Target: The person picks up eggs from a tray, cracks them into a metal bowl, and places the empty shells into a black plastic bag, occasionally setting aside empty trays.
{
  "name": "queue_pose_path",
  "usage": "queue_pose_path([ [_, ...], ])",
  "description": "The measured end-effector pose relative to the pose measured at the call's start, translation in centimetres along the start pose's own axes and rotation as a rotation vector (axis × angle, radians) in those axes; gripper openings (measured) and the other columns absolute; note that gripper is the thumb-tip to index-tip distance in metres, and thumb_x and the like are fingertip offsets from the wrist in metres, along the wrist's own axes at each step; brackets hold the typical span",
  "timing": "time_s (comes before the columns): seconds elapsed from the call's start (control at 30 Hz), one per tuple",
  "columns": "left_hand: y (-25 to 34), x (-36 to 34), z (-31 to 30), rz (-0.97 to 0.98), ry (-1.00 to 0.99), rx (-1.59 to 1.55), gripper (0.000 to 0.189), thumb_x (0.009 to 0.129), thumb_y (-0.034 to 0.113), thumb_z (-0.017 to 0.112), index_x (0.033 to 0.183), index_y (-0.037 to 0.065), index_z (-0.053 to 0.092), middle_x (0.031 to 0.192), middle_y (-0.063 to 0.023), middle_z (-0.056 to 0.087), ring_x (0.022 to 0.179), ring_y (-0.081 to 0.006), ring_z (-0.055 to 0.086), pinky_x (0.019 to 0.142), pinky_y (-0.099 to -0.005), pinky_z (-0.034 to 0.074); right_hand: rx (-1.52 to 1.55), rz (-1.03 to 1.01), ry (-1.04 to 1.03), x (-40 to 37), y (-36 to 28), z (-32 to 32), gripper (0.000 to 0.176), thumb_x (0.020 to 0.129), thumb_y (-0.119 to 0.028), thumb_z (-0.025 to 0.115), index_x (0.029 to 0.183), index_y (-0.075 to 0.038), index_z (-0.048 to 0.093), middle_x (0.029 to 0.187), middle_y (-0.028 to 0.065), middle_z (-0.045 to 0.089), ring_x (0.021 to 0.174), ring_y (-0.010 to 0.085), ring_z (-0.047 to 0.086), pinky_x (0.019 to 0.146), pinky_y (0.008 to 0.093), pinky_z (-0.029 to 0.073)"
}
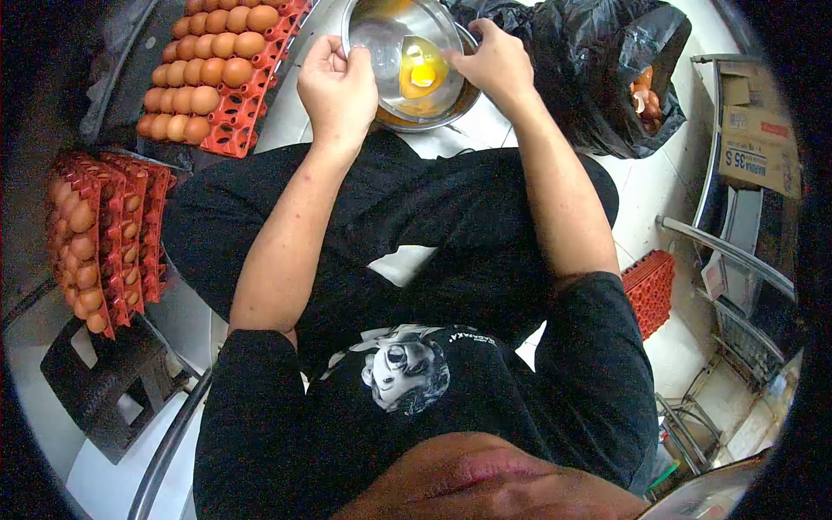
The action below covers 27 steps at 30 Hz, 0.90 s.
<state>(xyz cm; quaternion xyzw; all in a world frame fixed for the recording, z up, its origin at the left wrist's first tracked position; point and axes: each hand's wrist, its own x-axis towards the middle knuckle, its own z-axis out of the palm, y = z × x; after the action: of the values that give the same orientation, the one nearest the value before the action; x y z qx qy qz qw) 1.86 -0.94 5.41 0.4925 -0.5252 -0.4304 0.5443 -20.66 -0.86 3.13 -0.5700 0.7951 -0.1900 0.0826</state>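
Observation:
A steel bowl stands on the white surface in front of me, with a bright egg yolk and liquid egg inside. My left hand is at the bowl's left rim, fingers curled tight around what looks like a piece of eggshell, mostly hidden. My right hand is over the right rim, its fingers pinched the same way. The two hands are held apart above the yolk.
A red tray of brown eggs lies left of the bowl. Stacked red egg trays stand on edge further left. A black plastic bag holding eggshells sits right of the bowl. Cardboard boxes and empty red trays are at right.

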Motion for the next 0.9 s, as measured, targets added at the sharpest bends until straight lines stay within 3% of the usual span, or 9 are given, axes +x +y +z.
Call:
queue_pose_path([
  [0.07,0.2,0.0,0.2,0.03,0.019,-0.053,0.009,0.094,0.001,0.063,0.087,0.001,0.058,0.061,0.0044,0.057,0.053,-0.0005,0.048,0.048,-0.0224,0.033,0.029,0.029,-0.041,0.6,0.0,1.0,0.071,0.073,-0.053,0.086,0.127,-0.008,0.072,0.105,0.0179,0.078,0.103,0.0372,0.075,0.093,0.0461,0.059],
  [0.17,-0.2,0.1,0.1,0.045,0.025,-0.07,0.009,0.093,0.001,0.063,0.086,0.002,0.057,0.062,0.0041,0.057,0.053,-0.0006,0.048,0.048,-0.0224,0.032,0.05,0.015,-0.085,1.1,0.0,1.6,0.064,0.075,-0.046,0.084,0.126,-0.009,0.074,0.108,0.0225,0.077,0.104,0.0373,0.075,0.094,0.0457,0.059],
  [0.3,-0.3,0.1,-0.2,0.035,0.019,-0.064,0.01,0.094,0.001,0.063,0.086,0.002,0.057,0.062,0.0043,0.057,0.053,-0.0007,0.048,0.048,-0.0224,0.033,0.088,-0.002,-0.112,1.4,0.5,1.8,0.049,0.076,-0.037,0.081,0.119,-0.013,0.077,0.109,0.0195,0.077,0.105,0.0367,0.074,0.094,0.0462,0.059],
  [0.4,0.1,-0.1,-0.2,0.01,0.003,-0.023,0.004,0.094,0.001,0.065,0.094,0.001,0.061,0.07,0.0055,0.056,0.057,-0.0007,0.045,0.051,-0.0217,0.032,0.143,0.039,-0.091,1.9,1.5,2.0,0.049,0.075,-0.037,0.083,0.118,-0.014,0.079,0.105,0.0195,0.078,0.101,0.0337,0.076,0.092,0.0425,0.06],
  [0.47,0.5,0.0,0.0,0.035,0.021,-0.046,0.01,0.094,0.001,0.063,0.086,0.002,0.057,0.062,0.0055,0.055,0.052,-0.0003,0.046,0.048,-0.0222,0.032,0.237,0.077,-0.136,2.2,2.0,1.7,0.045,0.075,-0.037,0.084,0.114,-0.015,0.081,0.099,0.0184,0.079,0.094,0.0314,0.077,0.09,0.0393,0.06],
  [0.5,0.5,0.0,0.1,0.036,0.021,-0.047,0.01,0.094,0.001,0.063,0.086,0.002,0.057,0.062,0.0055,0.055,0.052,-0.0003,0.046,0.048,-0.0222,0.032,0.254,0.054,-0.119,2.3,2.3,1.6,0.037,0.077,-0.038,0.084,0.105,-0.014,0.083,0.091,0.0171,0.079,0.089,0.0297,0.078,0.087,0.0376,0.06],
  [0.73,-0.3,0.3,-0.1,0.046,0.037,-0.063,0.011,0.094,0.001,0.063,0.085,0.002,0.056,0.061,0.0072,0.052,0.052,0.0011,0.043,0.047,-0.0218,0.029,0.234,0.089,-0.129,2.6,2.4,0.8,0.032,0.084,-0.036,0.083,0.102,-0.009,0.083,0.091,0.0148,0.079,0.084,0.0236,0.076,0.084,0.0335,0.058],
  [0.9,-0.5,0.5,-0.3,0.054,0.049,-0.051,0.012,0.094,0.001,0.063,0.084,0.003,0.056,0.061,0.0085,0.049,0.052,0.0013,0.04,0.047,-0.0227,0.026,0.288,-0.001,-0.079,2.4,2.0,0.4,0.027,0.089,-0.031,0.081,0.104,-0.009,0.083,0.091,0.0132,0.079,0.083,0.0213,0.076,0.081,0.0327,0.058],
])
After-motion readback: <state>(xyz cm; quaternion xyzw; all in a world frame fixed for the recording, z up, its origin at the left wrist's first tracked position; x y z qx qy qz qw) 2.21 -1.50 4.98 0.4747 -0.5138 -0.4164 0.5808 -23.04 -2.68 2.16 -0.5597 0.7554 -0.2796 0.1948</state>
